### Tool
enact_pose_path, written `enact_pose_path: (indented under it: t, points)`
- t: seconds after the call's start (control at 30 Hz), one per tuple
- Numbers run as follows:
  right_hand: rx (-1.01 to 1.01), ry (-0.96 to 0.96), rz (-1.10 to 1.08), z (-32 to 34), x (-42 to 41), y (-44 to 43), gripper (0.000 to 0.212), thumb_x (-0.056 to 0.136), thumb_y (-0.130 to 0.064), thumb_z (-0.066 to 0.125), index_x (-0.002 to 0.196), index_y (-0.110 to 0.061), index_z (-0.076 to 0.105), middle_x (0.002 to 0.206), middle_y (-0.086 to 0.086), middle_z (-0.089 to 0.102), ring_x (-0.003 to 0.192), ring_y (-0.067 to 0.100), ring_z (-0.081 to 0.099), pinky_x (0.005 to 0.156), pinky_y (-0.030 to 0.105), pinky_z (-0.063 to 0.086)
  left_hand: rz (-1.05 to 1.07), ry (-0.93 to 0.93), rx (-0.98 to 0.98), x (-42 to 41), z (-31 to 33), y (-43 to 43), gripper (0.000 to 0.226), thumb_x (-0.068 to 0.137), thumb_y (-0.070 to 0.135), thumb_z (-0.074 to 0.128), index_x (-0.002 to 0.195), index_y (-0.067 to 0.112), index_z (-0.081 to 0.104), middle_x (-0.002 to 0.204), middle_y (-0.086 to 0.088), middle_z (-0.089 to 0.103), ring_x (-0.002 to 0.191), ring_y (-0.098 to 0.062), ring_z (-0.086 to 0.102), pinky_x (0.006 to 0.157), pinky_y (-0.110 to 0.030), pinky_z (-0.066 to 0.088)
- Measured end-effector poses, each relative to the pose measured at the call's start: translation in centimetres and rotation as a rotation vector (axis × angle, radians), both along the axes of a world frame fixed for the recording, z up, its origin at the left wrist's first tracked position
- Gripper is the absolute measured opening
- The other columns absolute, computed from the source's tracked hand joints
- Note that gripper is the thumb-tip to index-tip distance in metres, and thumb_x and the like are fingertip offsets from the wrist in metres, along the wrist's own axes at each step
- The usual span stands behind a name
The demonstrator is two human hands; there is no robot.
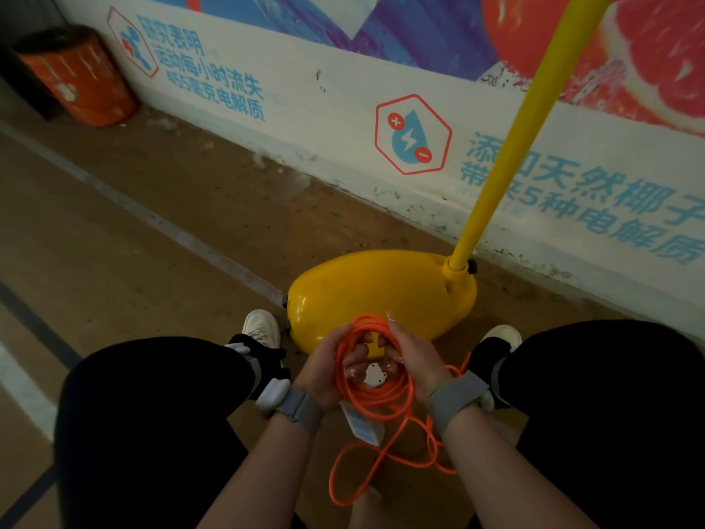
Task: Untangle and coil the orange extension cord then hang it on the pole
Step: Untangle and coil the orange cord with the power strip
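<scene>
Head view: orange extension cord (375, 387) is partly coiled, several loops bunched into a rough ring held between both hands. It sits low in centre frame, between the person's knees, and overlaps the near edge of the yellow base (381, 288) in view; contact unclear. Left hand (324, 370) grips the ring's left side, with its fingers (356, 362) curled in through the loops and holding cord. Right hand (414, 360) grips the right side, its fingers (395, 337) wrapped over the strands, also holding cord. Hands are close together, palms facing across the ring. White plug piece (374, 374) sits inside the ring near the fingertips; can't tell which hand has it, if either. Rest of the cord is uncoiled: loose loops (381, 467) drop off the ring's lower edge and sprawl on the floor (152, 242) under the forearms, with one strand running right past the right wrist. White label (360, 425) hangs under the ring, print too small to read. Grey band (299, 408) on each wrist. Pole (511, 147) is yellow and rises from the base's right end to the top edge, slanted in frame, well apart from the cord. Base stands on the brown floor just beside the wall (324, 89), which is printed with blue Chinese text, a hexagon drop icon and a grapefruit picture. Black trousers and white shoes on either side. Orange bin (80, 74) top left against the wall, well apart.
</scene>
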State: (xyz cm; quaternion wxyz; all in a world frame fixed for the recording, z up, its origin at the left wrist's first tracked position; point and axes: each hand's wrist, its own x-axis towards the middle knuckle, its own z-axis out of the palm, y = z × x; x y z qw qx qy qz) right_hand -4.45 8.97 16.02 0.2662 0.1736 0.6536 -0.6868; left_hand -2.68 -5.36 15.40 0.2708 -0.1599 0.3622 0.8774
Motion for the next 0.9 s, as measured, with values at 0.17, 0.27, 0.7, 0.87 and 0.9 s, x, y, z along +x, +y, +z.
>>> enact_pose_path:
  t: [0.17,0.27,0.7,0.87,0.9]
  points:
    - [0.028,0.000,-0.072,-0.3,-0.3,0.0,0.046,0.094,-0.049,0.046,0.068,-0.013,0.056,0.053,0.002,0.036,0.045,0.013,0.036,0.046,0.023,0.030,0.000,-0.008,-0.058,0.0,0.5,0.5,0.031,0.086,0.037,0.048,0.084,0.006,0.055,0.042,0.007,0.031,0.032,-0.004,0.029,0.037,-0.015,0.028]
    - [-0.030,-0.061,-0.084,-0.6,-0.3,0.1,0.046,0.094,-0.048,0.047,0.069,-0.011,0.058,0.047,-0.002,0.035,0.041,0.012,0.034,0.042,0.021,0.030,0.000,-0.023,-0.113,0.0,0.4,0.5,0.017,0.088,0.025,0.049,0.085,0.008,0.051,0.039,0.009,0.029,0.030,-0.002,0.027,0.036,-0.014,0.025]
    - [0.341,0.048,0.234,-3.5,0.2,0.8,0.057,0.091,-0.052,0.049,0.051,-0.013,0.051,0.044,0.004,0.046,0.042,0.015,0.047,0.046,0.019,0.038,0.326,0.047,0.310,-2.0,1.3,-4.8,0.043,0.093,0.040,0.040,0.068,0.009,0.056,0.036,0.008,0.032,0.029,-0.004,0.017,0.031,-0.015,0.026]
    - [0.733,0.119,0.475,-5.4,1.4,2.2,0.062,0.085,-0.063,0.051,0.045,-0.015,0.051,0.062,0.015,0.063,0.068,0.026,0.062,0.064,0.033,0.041,0.575,0.011,0.222,-2.4,1.5,-6.1,0.036,0.093,0.044,0.041,0.071,0.015,0.043,0.035,0.008,0.030,0.026,-0.005,0.027,0.030,-0.014,0.026]
    - [0.826,0.122,0.531,-5.4,1.4,2.4,0.059,0.085,-0.062,0.051,0.050,-0.016,0.054,0.069,0.016,0.065,0.075,0.027,0.063,0.066,0.032,0.040,0.645,0.000,0.180,-2.4,1.6,-6.5,0.039,0.096,0.044,0.039,0.070,0.015,0.042,0.035,0.009,0.029,0.026,-0.004,0.026,0.030,-0.014,0.024]
